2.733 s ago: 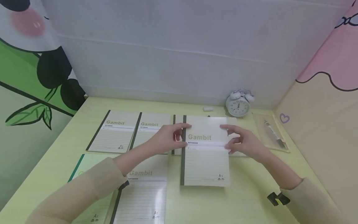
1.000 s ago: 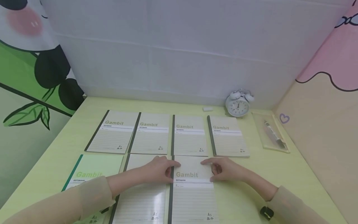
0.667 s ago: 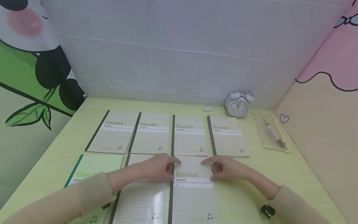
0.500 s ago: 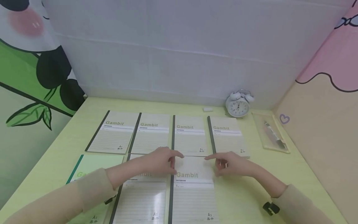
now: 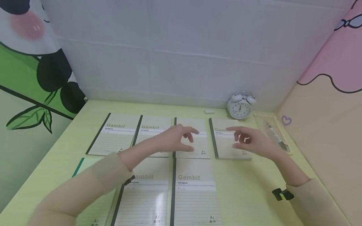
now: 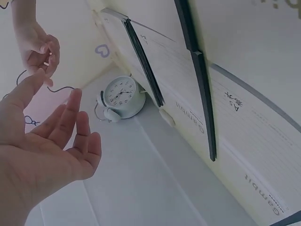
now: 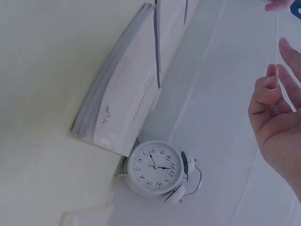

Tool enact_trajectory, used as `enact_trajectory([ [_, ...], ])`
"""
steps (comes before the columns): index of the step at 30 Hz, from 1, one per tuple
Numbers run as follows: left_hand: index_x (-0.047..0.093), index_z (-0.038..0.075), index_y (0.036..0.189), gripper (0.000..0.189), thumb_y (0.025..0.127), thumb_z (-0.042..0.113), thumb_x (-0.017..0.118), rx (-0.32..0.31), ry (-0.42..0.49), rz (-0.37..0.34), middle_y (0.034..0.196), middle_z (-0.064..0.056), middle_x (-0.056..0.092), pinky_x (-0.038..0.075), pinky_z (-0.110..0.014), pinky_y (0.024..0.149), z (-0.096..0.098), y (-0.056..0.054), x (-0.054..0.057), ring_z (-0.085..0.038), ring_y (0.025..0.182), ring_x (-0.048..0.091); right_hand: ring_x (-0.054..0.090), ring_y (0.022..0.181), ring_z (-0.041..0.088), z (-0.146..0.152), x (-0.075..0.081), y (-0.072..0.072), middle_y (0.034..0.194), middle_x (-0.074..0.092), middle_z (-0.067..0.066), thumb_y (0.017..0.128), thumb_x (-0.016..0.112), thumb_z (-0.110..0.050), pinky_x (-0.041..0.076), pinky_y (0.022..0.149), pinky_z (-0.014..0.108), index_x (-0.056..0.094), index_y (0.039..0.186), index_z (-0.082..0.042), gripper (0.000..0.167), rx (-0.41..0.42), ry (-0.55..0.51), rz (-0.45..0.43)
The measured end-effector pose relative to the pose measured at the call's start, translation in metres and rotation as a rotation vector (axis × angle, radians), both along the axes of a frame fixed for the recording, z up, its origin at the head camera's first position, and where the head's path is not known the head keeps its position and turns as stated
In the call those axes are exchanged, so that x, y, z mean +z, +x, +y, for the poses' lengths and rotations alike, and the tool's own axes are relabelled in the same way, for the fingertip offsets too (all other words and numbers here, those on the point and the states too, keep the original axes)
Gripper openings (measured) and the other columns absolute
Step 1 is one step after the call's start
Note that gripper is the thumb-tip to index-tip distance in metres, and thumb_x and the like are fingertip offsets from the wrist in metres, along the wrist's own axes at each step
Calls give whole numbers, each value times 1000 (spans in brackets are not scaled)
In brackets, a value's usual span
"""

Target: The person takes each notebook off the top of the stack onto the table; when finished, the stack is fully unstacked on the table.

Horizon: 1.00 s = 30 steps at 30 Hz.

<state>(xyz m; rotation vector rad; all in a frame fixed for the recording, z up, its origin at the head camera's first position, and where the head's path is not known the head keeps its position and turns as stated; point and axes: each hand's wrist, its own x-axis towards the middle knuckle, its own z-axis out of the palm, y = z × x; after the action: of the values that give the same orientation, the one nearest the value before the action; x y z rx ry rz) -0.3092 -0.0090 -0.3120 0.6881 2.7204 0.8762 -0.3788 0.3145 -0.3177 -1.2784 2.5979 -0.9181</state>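
Observation:
My left hand (image 5: 176, 139) is raised above the back row, in front of the third notebook (image 5: 202, 146), thumb and forefinger spread apart with nothing between them. Beside it, my right hand (image 5: 255, 142) hovers over the right edge of the back-right notebooks (image 5: 219, 150), likewise holding nothing. Those look like a stack of several in the right wrist view (image 7: 122, 84). In the front row lies a grey-spined notebook (image 5: 195, 201), untouched, next to another grey-spined one (image 5: 147, 201). The left sleeve partly covers a green notebook (image 5: 99, 207).
Two more notebooks fill the back left, one at the far end (image 5: 113, 135) and one beside it (image 5: 150, 127). Behind stand a white alarm clock (image 5: 239, 108) and a small white eraser (image 5: 209, 111). A pen (image 5: 272, 131) lies in a shallow clear tray (image 5: 282, 125) on the right.
Both hands brought a notebook down into the front row, right of the other grey-spined one, and let it go. They have since lifted away toward the back row, moving slightly apart.

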Motion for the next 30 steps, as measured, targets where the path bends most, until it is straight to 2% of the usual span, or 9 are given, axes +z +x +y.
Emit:
enact_trajectory([
  [3,51,18,134,58,83,33,72,13,40,18,104,9,65,41,-36,98,6,-11,2,-17,111,54,53,68,8,8,9,-11,88,55,0,81,74,-12,44,54,20,55,131,-14,53,-52,-31,20],
  [6,51,17,134,58,83,34,72,37,106,28,111,6,64,41,-37,98,13,-20,5,-18,112,53,54,72,8,15,14,-22,91,56,4,82,73,-8,45,55,20,53,132,-9,54,-81,-70,22],
  [10,49,18,134,58,83,36,71,67,198,23,118,4,62,43,-35,93,22,-33,7,-18,112,52,54,78,6,29,14,-38,94,56,9,83,70,-4,46,60,16,50,135,-7,56,-154,-99,10],
  [15,48,21,135,60,82,39,70,104,252,10,125,4,58,43,-35,94,35,-48,4,-15,115,50,53,83,7,43,9,-52,98,57,9,83,71,-6,47,69,12,50,136,-8,57,-255,-114,11],
  [18,48,22,135,61,82,41,71,130,282,-1,126,5,58,44,-34,95,41,-58,-4,-14,116,50,54,90,10,49,5,-56,106,59,9,85,70,-11,47,73,10,51,136,-9,54,-276,-102,25],
  [24,47,19,137,64,82,42,71,173,360,-74,130,3,55,43,-36,97,51,-77,-31,-18,119,48,53,108,12,60,-11,-64,130,55,9,89,66,-25,44,80,8,49,137,-12,52,-335,-70,-45],
  [27,42,19,140,70,81,44,71,182,353,-113,136,2,50,41,-38,101,57,-83,-43,-19,125,44,51,116,21,64,-24,-72,136,50,13,89,66,-23,44,82,9,45,139,-8,56,-335,-88,-98],
  [28,40,19,141,72,81,45,71,181,340,-121,139,2,48,39,-39,102,59,-84,-46,-19,127,43,50,119,25,64,-28,-74,138,48,13,89,66,-22,44,84,10,43,140,-8,58,-334,-93,-112],
  [30,36,20,144,77,81,47,70,170,309,-130,144,2,43,37,-41,105,64,-85,-53,-19,132,39,45,123,34,65,-36,-78,141,43,18,89,67,-18,47,92,23,39,142,-3,62,-302,-102,-131],
])
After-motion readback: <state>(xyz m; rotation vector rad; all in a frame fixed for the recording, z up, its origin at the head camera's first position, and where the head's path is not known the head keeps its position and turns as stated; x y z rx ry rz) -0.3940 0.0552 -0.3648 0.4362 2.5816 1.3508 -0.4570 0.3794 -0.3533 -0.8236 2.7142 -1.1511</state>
